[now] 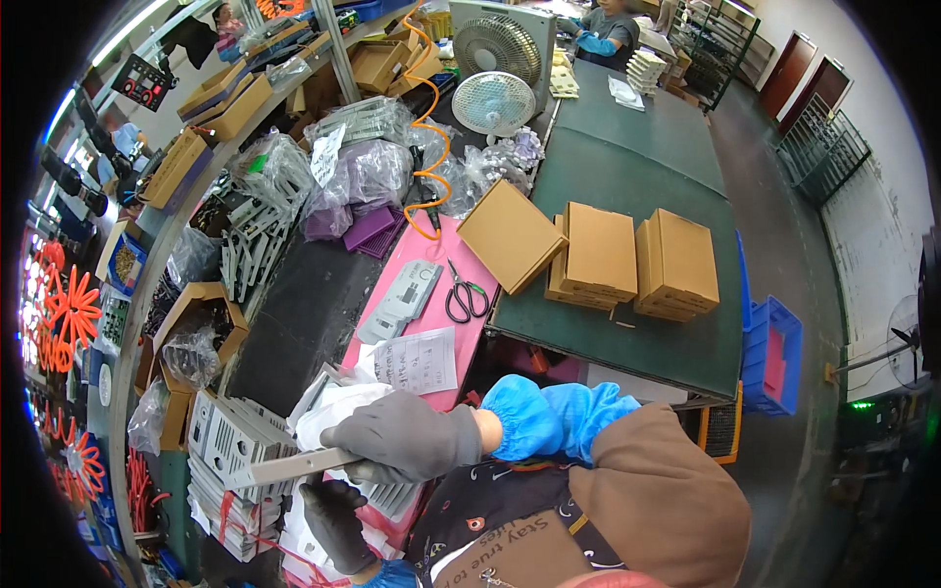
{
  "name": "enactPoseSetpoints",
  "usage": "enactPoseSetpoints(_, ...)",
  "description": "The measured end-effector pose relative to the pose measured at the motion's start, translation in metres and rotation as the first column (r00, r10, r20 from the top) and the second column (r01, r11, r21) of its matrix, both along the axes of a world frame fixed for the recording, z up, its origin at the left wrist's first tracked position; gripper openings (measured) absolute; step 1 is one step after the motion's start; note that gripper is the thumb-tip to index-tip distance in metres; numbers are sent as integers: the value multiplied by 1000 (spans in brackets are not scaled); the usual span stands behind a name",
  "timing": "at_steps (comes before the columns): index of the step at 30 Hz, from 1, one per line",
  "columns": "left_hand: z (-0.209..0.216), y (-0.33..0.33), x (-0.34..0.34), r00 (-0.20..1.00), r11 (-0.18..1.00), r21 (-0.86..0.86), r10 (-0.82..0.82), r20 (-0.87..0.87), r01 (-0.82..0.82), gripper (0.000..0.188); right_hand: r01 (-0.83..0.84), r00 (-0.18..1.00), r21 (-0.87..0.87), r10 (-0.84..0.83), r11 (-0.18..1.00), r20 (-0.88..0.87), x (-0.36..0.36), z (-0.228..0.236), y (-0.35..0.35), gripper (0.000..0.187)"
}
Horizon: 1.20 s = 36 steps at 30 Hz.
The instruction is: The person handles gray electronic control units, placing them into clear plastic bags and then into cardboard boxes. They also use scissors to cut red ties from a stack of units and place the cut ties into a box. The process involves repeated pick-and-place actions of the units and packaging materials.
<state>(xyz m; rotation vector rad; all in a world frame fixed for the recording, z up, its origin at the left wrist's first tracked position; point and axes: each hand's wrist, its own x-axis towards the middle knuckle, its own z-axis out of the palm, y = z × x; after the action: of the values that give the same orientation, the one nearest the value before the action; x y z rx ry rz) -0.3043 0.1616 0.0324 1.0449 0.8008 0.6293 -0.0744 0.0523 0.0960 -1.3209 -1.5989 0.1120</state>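
My right hand (407, 436), in a dark grey glove with a blue sleeve cover, is closed around one end of a light grey flat panel (284, 469) seen edge-on. My left hand (336, 526), in a dark glove, is just below the panel with its fingers apart; nothing shows in it. White crumpled wrapping (338, 407) lies beyond my right hand, partly hidden by it. To the left stands a stack of grey slotted panels (230, 441), with red string around its lower part. Another slotted grey part (395, 500) lies between my hands and body.
A pink mat (451, 250) holds a grey plate (400, 299), black-handled scissors (464, 294) and a written sheet (417, 363). Cardboard boxes (600, 250) stand on the green table (637, 157). Bagged parts (363, 176), an orange coiled hose (431, 127) and fans (493, 103) are farther off.
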Motion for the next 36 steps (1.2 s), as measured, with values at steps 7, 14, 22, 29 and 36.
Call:
enactPoseSetpoints(7,7,14,-9,970,955,-266,-71,232,134,54,-103,914,89,59,991,402,5,-28,-5,37)
enactPoseSetpoints(14,10,36,-12,995,921,-381,-49,87,79,56,-150,848,87,83,985,524,22,-45,-8,36)
enactPoseSetpoints(22,22,27,27,952,958,69,-266,-151,279,74,-254,770,-118,274,960,576,52,-60,1,45)
enactPoseSetpoints(29,14,16,25,950,935,172,-312,-18,310,70,-363,920,-279,389,889,41,60,-48,14,83)
enactPoseSetpoints(36,17,6,14,964,951,186,-220,-147,245,71,-57,986,-232,91,971,138,17,-112,79,33)
